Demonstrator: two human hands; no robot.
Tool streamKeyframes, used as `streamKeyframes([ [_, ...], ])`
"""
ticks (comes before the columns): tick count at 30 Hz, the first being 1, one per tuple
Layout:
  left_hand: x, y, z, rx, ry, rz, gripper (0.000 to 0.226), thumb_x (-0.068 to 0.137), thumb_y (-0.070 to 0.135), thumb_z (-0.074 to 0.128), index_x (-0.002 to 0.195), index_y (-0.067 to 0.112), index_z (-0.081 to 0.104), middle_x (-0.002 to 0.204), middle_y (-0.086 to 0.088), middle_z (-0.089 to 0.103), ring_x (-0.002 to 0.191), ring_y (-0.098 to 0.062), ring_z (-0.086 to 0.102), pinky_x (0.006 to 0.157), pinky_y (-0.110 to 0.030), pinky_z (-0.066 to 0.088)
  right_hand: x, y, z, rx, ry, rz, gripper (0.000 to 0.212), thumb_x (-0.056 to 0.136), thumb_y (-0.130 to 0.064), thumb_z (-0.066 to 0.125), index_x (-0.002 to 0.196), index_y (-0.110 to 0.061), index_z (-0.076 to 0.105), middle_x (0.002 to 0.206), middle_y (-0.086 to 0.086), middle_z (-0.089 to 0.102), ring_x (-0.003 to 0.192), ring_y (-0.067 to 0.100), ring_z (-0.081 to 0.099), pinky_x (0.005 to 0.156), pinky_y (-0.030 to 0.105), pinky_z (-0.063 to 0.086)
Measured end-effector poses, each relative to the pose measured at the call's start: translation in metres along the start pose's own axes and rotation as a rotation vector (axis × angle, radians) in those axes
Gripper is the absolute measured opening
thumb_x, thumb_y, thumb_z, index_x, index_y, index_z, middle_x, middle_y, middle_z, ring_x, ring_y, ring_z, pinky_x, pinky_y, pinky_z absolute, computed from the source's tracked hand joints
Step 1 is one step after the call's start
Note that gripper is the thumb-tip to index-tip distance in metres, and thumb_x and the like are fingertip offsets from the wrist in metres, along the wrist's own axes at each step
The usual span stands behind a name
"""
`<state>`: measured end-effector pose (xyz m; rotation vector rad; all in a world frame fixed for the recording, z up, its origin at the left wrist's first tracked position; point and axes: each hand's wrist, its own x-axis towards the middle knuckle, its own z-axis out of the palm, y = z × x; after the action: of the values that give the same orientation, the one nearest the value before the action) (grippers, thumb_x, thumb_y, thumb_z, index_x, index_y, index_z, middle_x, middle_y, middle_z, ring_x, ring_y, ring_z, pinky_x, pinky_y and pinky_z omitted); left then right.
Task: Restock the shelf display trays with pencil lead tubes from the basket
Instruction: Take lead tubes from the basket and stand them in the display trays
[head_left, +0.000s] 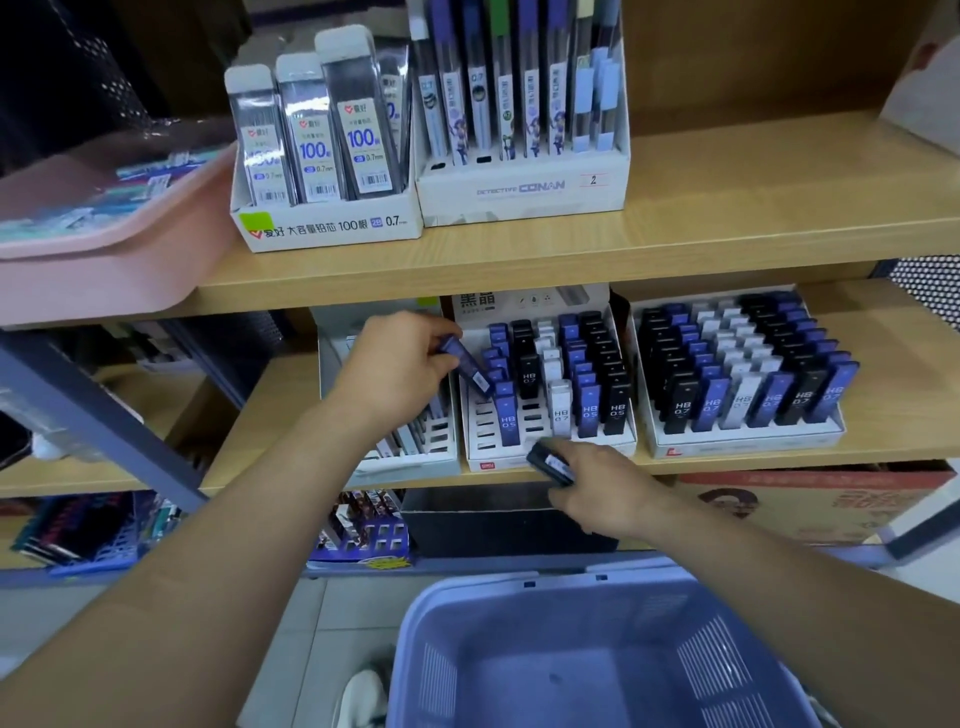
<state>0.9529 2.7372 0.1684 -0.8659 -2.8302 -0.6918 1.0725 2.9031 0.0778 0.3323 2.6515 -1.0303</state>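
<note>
The wooden shelf (883, 415) is carrying slotted white cardboard trays, and the perforated blue plastic basket (519, 590) is sitting below it, showing no tubes in its visible part. The middle tray (488, 457) is standing part-filled with upright rows, so a careless push could be toppling neighbours. The left hand (400, 364) is pinching a slick, flat blue tube (470, 366), tilted over the leftmost column; going in askew, it may be jamming or slipping. The right hand (597, 488) is gripping a black tube (550, 462) at the tray's front edge, risking a nudge to the light card.
</note>
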Motion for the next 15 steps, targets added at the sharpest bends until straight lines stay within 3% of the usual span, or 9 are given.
streamKeyframes([
  [2, 0.003, -0.003, 0.001, 0.055, -0.015, 0.044, 0.021, 0.091, 0.017, 0.061, 0.110, 0.017, 0.070, 0.102, -0.005, 0.070, 0.096, -0.024, 0.062, 0.083, -0.030, 0.049, 0.001, 0.005, 0.002, -0.231, 0.025, -0.039, 0.059, 0.094, -0.019, 0.055, 0.148, -0.030, 0.034, 0.116, 0.006, 0.062, 0.093, 0.024, 0.059, 0.074, 0.028, 0.048],
  [4, 0.010, -0.008, 0.001, 0.105, -0.048, 0.071, 0.018, 0.091, 0.016, 0.059, 0.106, 0.016, 0.069, 0.100, -0.005, 0.069, 0.096, -0.026, 0.061, 0.079, -0.029, 0.047, 0.001, 0.009, 0.001, -0.318, 0.065, -0.044, 0.060, 0.093, -0.020, 0.055, 0.148, -0.032, 0.034, 0.119, 0.006, 0.063, 0.100, 0.026, 0.061, 0.077, 0.031, 0.050],
  [7, 0.018, -0.015, -0.003, 0.106, -0.051, 0.053, 0.024, 0.092, 0.011, 0.056, 0.113, 0.015, 0.067, 0.110, -0.006, 0.067, 0.102, -0.027, 0.059, 0.081, -0.027, 0.043, -0.001, 0.015, -0.003, -0.353, 0.105, -0.025, 0.050, 0.092, -0.021, 0.056, 0.139, -0.035, 0.045, 0.110, 0.002, 0.066, 0.096, 0.025, 0.062, 0.078, 0.034, 0.053],
  [10, 0.018, -0.020, -0.002, 0.129, -0.030, 0.064, 0.027, 0.092, 0.009, 0.055, 0.116, 0.013, 0.067, 0.113, -0.007, 0.067, 0.101, -0.028, 0.058, 0.081, -0.028, 0.043, -0.001, 0.021, -0.005, -0.368, 0.149, -0.017, 0.029, 0.091, -0.024, 0.057, 0.118, -0.037, 0.057, 0.091, -0.004, 0.063, 0.083, 0.021, 0.060, 0.065, 0.032, 0.048],
  [12, 0.018, -0.022, 0.003, 0.171, -0.010, 0.090, 0.022, 0.092, 0.012, 0.056, 0.111, 0.013, 0.067, 0.106, -0.009, 0.067, 0.097, -0.030, 0.059, 0.075, -0.028, 0.042, -0.001, 0.024, -0.006, -0.396, 0.167, -0.003, 0.016, 0.091, -0.027, 0.058, 0.105, -0.035, 0.060, 0.086, -0.006, 0.063, 0.079, 0.019, 0.060, 0.061, 0.030, 0.044],
  [15, 0.025, -0.020, 0.009, 0.218, -0.016, 0.101, 0.014, 0.093, 0.021, 0.056, 0.098, 0.012, 0.066, 0.092, -0.006, 0.066, 0.088, -0.027, 0.059, 0.068, -0.027, 0.037, -0.002, 0.027, -0.010, -0.361, 0.167, 0.009, 0.006, 0.090, -0.028, 0.061, 0.094, -0.032, 0.061, 0.086, -0.006, 0.066, 0.078, 0.017, 0.063, 0.066, 0.031, 0.052],
])
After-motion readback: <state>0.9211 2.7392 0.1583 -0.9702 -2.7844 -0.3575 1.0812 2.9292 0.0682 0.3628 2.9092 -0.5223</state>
